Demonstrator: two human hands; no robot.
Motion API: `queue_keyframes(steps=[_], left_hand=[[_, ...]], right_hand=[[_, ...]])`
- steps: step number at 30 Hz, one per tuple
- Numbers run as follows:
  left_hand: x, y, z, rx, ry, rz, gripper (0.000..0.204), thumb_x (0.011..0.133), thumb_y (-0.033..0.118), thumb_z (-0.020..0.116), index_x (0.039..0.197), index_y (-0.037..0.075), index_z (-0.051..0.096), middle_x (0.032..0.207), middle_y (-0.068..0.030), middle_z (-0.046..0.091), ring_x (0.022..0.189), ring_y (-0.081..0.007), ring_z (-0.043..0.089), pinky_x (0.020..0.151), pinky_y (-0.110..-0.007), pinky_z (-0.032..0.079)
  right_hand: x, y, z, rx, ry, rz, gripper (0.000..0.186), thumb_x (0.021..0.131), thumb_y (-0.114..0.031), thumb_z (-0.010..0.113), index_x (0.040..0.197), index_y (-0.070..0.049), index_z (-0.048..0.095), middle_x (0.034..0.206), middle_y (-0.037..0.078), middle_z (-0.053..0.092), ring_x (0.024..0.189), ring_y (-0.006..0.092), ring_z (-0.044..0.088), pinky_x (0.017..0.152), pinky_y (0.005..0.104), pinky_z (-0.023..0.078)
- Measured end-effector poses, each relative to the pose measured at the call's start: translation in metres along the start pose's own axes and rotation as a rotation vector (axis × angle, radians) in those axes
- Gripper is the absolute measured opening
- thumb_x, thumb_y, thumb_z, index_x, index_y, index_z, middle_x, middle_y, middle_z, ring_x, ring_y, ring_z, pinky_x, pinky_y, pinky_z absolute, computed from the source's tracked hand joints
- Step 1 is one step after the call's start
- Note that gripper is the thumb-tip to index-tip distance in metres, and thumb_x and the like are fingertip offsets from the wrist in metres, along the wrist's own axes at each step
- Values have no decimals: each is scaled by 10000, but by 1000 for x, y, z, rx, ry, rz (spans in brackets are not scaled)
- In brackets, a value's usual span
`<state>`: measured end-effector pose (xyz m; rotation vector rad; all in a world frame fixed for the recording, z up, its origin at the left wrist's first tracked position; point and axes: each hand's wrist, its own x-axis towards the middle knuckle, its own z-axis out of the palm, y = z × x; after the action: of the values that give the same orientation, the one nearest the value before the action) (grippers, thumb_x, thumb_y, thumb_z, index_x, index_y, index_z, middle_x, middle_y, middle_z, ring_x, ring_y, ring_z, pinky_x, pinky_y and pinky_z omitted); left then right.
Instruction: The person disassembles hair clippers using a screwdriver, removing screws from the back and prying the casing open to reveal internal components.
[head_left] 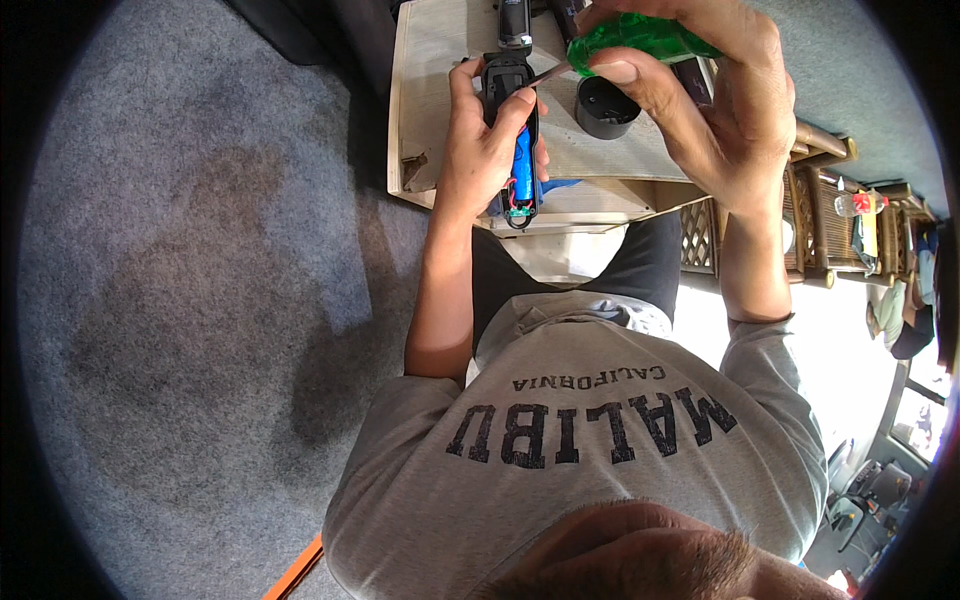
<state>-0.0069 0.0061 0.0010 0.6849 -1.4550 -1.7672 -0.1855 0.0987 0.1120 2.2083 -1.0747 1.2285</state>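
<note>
My left hand is wrapped round an opened black hair clipper, its thumb pressing on the upper part. Inside the lower half of the casing lie a blue battery, thin red wires and a small green circuit board. In my right hand, fingers and thumb grip a screwdriver by its translucent green handle. Its metal shaft slants down to the left and reaches the clipper close to my left thumb; whether the tip touches a screw is hidden.
Both hands are over a pale wooden table with a worn corner. On it stand a round black container and a black casing part with a shiny face. Bamboo furniture bearing a bottle is at the right; grey carpet spreads left.
</note>
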Motion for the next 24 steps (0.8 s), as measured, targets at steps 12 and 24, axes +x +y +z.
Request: queue_keyframes(steps=[12, 24], left_hand=[[1, -2, 0, 4, -22, 38, 440, 1054, 171, 617, 1352, 72, 308, 975, -127, 652, 567, -172, 661, 449, -351, 575], [0, -2, -2, 11, -3, 32, 442, 1046, 166, 626, 1342, 70, 312, 966, -131, 649, 555, -171, 655, 447, -346, 572]], right_hand=[[-3, 11, 9, -1, 182, -49, 429, 870, -183, 813, 1212, 15, 645, 1062, 160, 760, 850, 277, 740, 740, 407, 586], [9, 3, -6, -68, 69, 7, 350, 933, -244, 781, 1140, 12, 663, 945, 133, 754, 721, 223, 719, 658, 333, 580]])
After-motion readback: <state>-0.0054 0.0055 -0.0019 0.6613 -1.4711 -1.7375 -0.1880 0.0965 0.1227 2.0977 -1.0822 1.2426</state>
